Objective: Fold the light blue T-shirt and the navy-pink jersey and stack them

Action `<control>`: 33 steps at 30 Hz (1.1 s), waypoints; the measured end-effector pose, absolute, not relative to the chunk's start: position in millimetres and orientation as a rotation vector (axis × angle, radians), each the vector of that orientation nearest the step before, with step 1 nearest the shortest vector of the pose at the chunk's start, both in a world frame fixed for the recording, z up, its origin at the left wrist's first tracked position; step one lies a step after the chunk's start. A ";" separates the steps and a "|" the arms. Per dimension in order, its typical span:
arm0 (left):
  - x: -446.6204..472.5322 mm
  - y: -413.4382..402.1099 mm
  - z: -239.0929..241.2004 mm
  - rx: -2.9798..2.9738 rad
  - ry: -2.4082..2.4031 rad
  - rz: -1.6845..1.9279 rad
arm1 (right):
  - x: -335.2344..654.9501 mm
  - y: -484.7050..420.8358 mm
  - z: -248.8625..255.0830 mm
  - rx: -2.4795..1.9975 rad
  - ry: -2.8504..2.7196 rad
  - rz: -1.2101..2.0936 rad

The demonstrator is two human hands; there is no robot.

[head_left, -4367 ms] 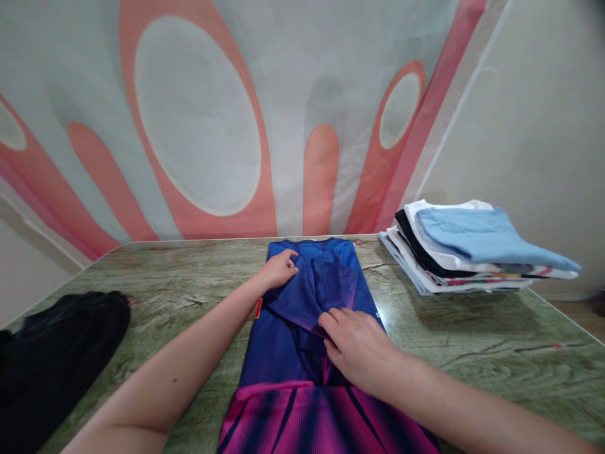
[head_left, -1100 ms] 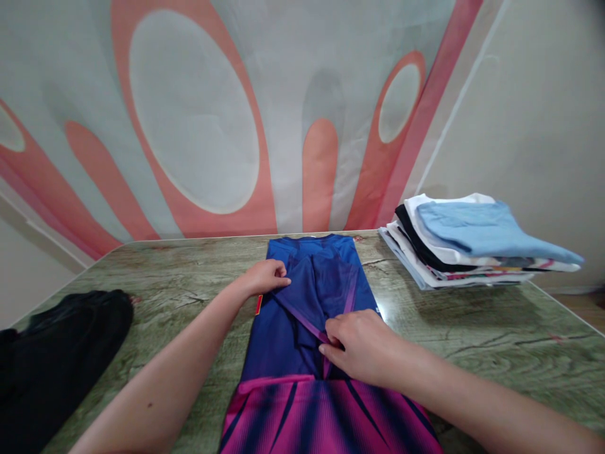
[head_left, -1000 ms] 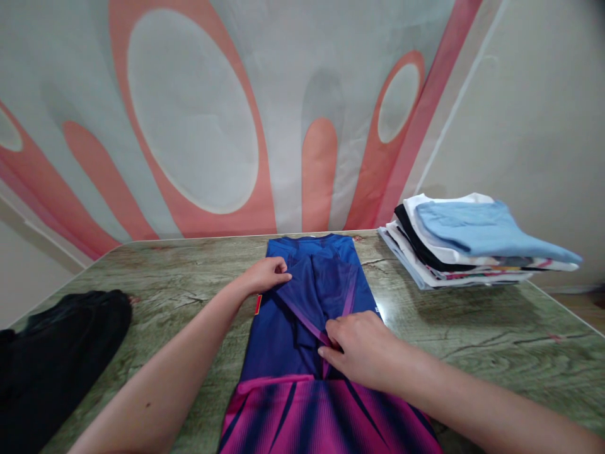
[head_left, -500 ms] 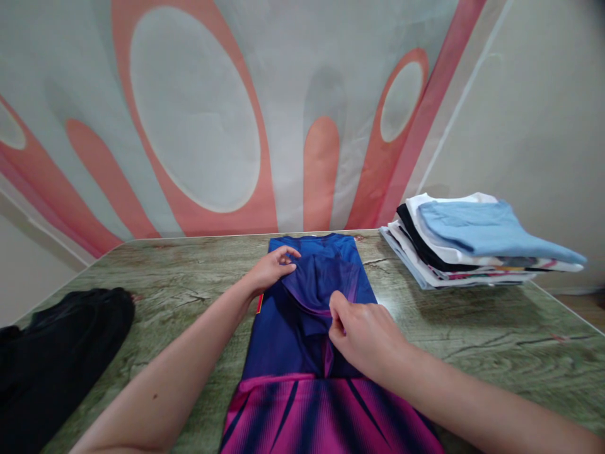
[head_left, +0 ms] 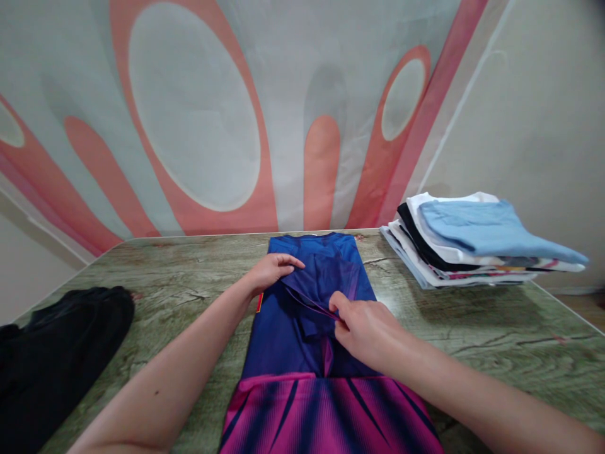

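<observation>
A navy-blue and magenta sports shirt lies lengthwise on the table before me, its sides folded inward and its collar at the far end. One sleeve rests across its middle, its purple-edged opening facing me. My right hand pinches that sleeve's hem between thumb and fingers. At the sleeve's left corner is my left hand, its fingers stretched out over the fabric with the thumb beneath them. The shirt's magenta striped lower part spreads toward me.
On the right of the wood-patterned table stands a stack of folded clothes, light blue on top. A dark garment heap lies at the left. Behind the table's far edge hangs a patterned backdrop.
My right hand's pinch has drawn the sleeve's hem tighter, and the opening looks flatter. My left hand's fingers have straightened and lowered onto the cloth.
</observation>
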State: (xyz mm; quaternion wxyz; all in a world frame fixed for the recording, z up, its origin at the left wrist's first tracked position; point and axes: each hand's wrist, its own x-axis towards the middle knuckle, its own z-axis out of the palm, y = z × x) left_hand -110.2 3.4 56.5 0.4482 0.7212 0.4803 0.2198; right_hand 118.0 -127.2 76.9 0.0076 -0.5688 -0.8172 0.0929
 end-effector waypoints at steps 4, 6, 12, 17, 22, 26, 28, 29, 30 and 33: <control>-116.3 6.5 58.4 1.941 1.166 0.411 | 117.9 -131.2 77.5 -1.695 -2.600 0.357; -119.0 7.0 60.1 1.985 1.160 0.337 | 117.4 -132.5 78.0 -1.674 -2.630 0.369; -125.7 7.4 63.0 2.103 1.213 0.208 | 117.2 -135.8 80.5 -1.623 -2.727 0.368; -119.2 6.6 57.2 2.330 1.365 0.303 | 116.8 -136.7 83.7 -1.577 -2.642 0.380; -96.6 11.3 45.9 2.438 1.517 0.505 | 115.9 -129.1 81.0 -1.716 -2.511 0.271; -81.3 37.7 35.8 2.348 1.698 0.431 | 118.7 -123.0 76.6 -1.772 -2.572 0.381; -76.2 54.0 33.6 2.283 1.741 0.360 | 120.2 -121.9 75.6 -1.759 -2.563 0.465; -74.2 61.0 33.4 2.263 1.744 0.330 | 120.9 -121.4 75.3 -1.756 -2.551 0.495; -72.5 66.6 33.5 2.253 1.741 0.311 | 121.4 -121.0 75.0 -1.754 -2.539 0.518; -67.9 73.0 33.0 2.248 1.752 0.308 | 122.7 -118.5 73.1 -1.732 -2.523 0.588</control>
